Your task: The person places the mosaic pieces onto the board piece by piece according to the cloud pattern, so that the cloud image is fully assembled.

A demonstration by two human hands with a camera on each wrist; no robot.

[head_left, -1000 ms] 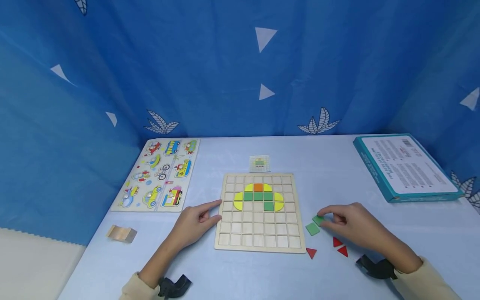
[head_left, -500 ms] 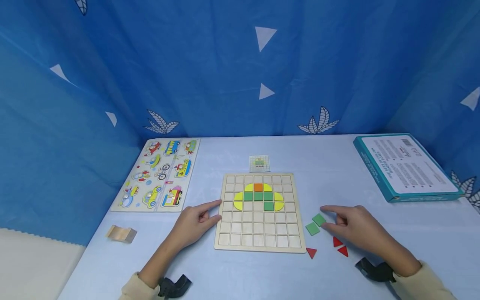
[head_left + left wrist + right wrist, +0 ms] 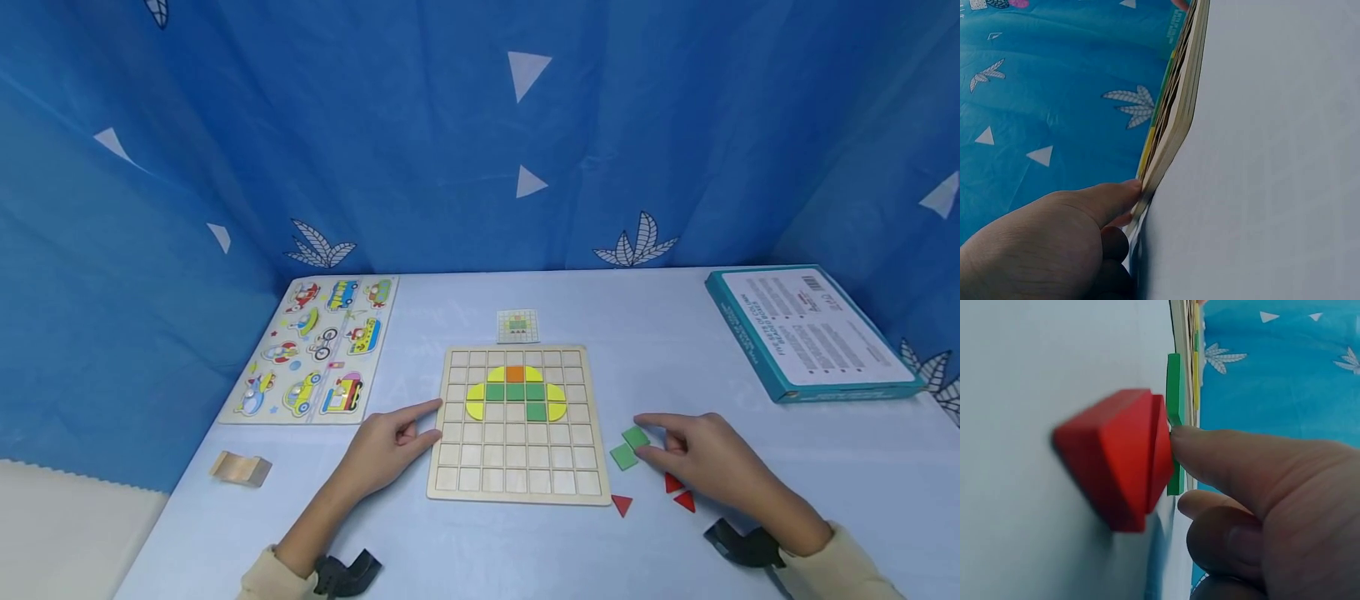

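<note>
A wooden grid board [image 3: 517, 454] lies in the middle of the table, with yellow, green and orange tiles [image 3: 514, 393] set in its upper rows. My left hand [image 3: 390, 446] rests at the board's left edge [image 3: 1175, 106], index finger and thumb touching it. To the right of the board my right hand [image 3: 693, 454] sits beside two loose green squares [image 3: 636, 437]. Its thumb [image 3: 1222, 450] touches the edge of the nearer green square [image 3: 1174, 387], and its index finger stretches out above it. Three red triangles [image 3: 684, 500] lie by that hand, one large in the right wrist view [image 3: 1122, 456].
A vehicle peg puzzle [image 3: 318, 350] lies at the back left and a teal box [image 3: 810, 333] at the back right. A small pattern card [image 3: 517, 326] sits behind the board. A wooden block [image 3: 242, 468] lies near the table's left edge. Blue curtain surrounds the table.
A second ago my right hand pinched the green square with curled fingers; now the index finger is stretched out and the square lies flat. The left hand has not moved.
</note>
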